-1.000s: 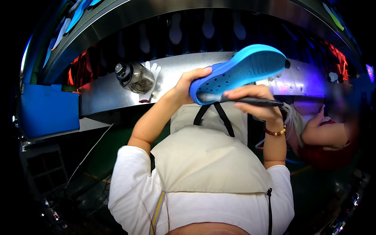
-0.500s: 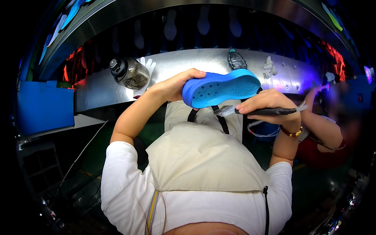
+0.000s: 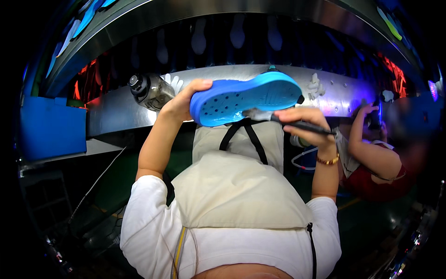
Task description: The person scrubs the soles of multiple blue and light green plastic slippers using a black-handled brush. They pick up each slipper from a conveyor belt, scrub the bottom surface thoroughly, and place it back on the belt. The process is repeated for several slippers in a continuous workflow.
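Note:
A blue shoe sole (image 3: 246, 100), lighter blue on the face turned toward me and dotted with small holes at its left end, is tilted up in front of my apron. My left hand (image 3: 183, 100) grips its left end, thumb over the upper edge; the fingers behind are hidden. In my right hand (image 3: 306, 121) is a brush (image 3: 304, 125) with a dark handle. Its pale bristles touch the light blue face near the lower edge, where a wet, shiny patch shows beside the holes.
A metal ledge (image 3: 116, 109) runs behind the sole. On it are a dark-capped bottle (image 3: 151, 90), a white glove (image 3: 173, 83) and crumpled white pieces (image 3: 316, 86). Beyond, dark soles (image 3: 199, 37) stand in a row. A co-worker's arm (image 3: 360, 135) is at right; a blue box (image 3: 53, 125) at left.
The brush has moved left from beside the sole onto its light blue face. My left hand and the sole have shifted left and slightly up.

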### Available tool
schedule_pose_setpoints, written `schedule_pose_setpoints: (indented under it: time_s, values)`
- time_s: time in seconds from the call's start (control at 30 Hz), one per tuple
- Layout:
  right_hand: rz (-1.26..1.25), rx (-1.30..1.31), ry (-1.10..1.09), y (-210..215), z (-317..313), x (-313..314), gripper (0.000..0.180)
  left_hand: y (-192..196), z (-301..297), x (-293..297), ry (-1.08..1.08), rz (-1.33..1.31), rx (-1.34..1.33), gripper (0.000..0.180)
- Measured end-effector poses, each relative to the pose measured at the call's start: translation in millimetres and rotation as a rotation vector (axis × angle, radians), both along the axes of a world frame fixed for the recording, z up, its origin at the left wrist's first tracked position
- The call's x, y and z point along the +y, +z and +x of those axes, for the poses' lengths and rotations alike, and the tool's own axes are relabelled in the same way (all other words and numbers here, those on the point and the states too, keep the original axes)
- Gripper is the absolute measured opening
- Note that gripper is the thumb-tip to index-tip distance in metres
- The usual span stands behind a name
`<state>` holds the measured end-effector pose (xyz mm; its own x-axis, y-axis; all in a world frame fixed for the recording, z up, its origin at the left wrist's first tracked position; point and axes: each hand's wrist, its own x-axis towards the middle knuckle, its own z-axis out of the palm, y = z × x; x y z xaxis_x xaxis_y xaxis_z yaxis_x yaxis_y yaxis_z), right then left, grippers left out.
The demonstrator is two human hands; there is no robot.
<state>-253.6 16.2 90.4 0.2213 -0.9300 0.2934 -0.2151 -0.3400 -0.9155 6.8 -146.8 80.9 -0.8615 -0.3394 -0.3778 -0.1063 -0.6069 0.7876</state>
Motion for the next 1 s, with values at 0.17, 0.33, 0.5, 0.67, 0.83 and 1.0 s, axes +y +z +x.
schedule_pose_setpoints:
  time_s: [0.17, 0.33, 0.5, 0.67, 0.83, 1.0]
  values:
    - [-0.099, 0.032, 0.041, 30.5, 11.9, 12.3, 0.026, -3.8, 9.0, -11.3, 0.154, 0.289, 0.221, 0.076]
    - [-0.02, -0.036, -0.27, 9.4, 27.6, -9.7, 0.019, -42.0, -57.8, 30.8, 0.325, 0.477, 0.596, 0.088]
    - [-0.03, -0.021, -0.372, -3.9, 34.9, -30.8, 0.016, -57.8, -67.8, 40.3, 0.307, 0.41, 0.469, 0.091]
    - [-0.382, 0.381, -0.214, 3.2, 75.7, -21.5, 0.017, -51.1, -62.0, 25.0, 0.519, 0.355, 0.411, 0.087]
    - [-0.127, 0.215, 0.117, 29.7, 53.9, -15.9, 0.014, -39.6, -42.0, 25.6, 0.537, 0.259, 0.471, 0.088]
    - [-0.158, 0.073, -0.171, 18.7, 60.5, -27.9, 0.016, -23.3, -61.9, 33.7, 0.481, 0.302, 0.547, 0.084]
